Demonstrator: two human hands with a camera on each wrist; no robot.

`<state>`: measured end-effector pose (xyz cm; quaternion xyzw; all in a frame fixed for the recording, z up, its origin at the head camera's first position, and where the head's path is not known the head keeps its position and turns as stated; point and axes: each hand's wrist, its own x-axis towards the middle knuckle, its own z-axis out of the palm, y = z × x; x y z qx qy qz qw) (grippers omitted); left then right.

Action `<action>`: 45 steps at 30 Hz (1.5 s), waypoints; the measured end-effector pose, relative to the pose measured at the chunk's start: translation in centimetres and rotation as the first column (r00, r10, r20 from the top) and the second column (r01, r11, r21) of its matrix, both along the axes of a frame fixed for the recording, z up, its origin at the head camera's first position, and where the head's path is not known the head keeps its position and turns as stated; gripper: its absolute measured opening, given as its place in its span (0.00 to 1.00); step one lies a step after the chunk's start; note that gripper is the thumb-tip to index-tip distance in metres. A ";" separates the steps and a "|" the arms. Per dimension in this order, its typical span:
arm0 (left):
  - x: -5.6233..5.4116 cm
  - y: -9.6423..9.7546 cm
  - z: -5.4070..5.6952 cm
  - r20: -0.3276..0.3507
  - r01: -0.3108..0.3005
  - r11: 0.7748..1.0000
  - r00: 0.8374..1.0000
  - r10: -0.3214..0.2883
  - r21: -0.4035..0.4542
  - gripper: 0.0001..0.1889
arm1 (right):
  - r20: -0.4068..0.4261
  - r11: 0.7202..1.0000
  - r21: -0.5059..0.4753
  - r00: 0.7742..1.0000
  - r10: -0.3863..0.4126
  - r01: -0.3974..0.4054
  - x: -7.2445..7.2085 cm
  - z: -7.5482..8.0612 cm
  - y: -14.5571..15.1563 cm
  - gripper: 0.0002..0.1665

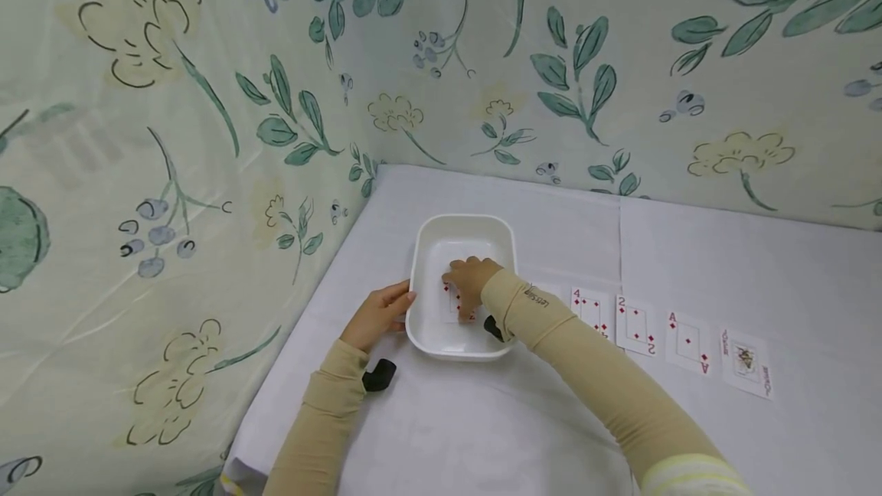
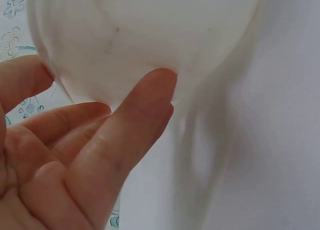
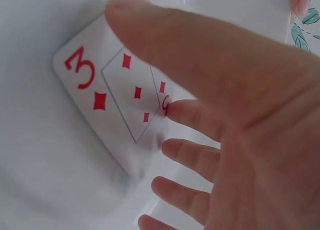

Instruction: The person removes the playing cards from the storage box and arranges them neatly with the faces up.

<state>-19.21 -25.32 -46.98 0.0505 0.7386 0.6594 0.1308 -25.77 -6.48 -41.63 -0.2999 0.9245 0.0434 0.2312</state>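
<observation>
My left hand (image 1: pixel 375 318) touches the left side of a white tray (image 1: pixel 463 352) with its fingers fairly straight. The thumb (image 2: pixel 160 87) lies against the tray's outer wall in the left wrist view. Inside the tray, my right hand (image 1: pixel 472 282) holds a playing card (image 1: pixel 452 305), the three of diamonds, face up. The right wrist view shows the thumb (image 3: pixel 150 35) across one end of the three of diamonds (image 3: pixel 117 102) and a fingertip at the opposite end. The other right fingers are spread loosely. Part of the card is hidden by the hand.
To the tray's right lies a row of face-up cards: the four (image 1: pixel 589 308), two (image 1: pixel 636 326) and ace (image 1: pixel 687 343) of diamonds, then a joker (image 1: pixel 746 362). They rest on a white cloth (image 1: pixel 551 435). Flower-patterned curtains (image 1: pixel 441 128) bound the table behind and on the left.
</observation>
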 end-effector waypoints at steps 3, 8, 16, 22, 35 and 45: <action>0.0 0.0 0.0 0.000 0.002 1.000 1.000 -0.002 -0.005 0.23 | 0.008 1.000 -0.005 1.000 -0.023 0.023 0.1 -0.3 0.1 0.49; -0.1 0.0 0.4 0.019 0.011 1.000 1.000 -0.011 0.010 0.24 | 0.027 0.999 -0.031 0.999 -0.039 0.040 0.2 -0.6 0.2 0.52; 0.7 0.3 2.6 0.031 0.046 0.999 0.998 -0.047 0.012 0.24 | 0.029 1.000 -0.023 1.000 -0.008 0.009 0.3 -0.7 -0.1 0.51; 0.8 0.3 3.0 0.029 0.045 0.999 0.999 -0.045 0.000 0.24 | 0.021 1.000 -0.009 1.000 -0.016 0.016 0.2 -0.6 -0.1 0.50; -0.1 0.0 0.3 0.002 0.018 1.000 1.000 -0.018 -0.016 0.25 | -0.014 1.000 -0.001 1.000 0.002 -0.002 0.2 -0.8 -0.3 0.47; -0.1 0.0 0.1 -0.002 0.010 1.000 1.000 -0.010 -0.020 0.24 | -0.022 1.000 -0.013 1.000 0.014 -0.014 0.0 -1.0 -0.3 0.45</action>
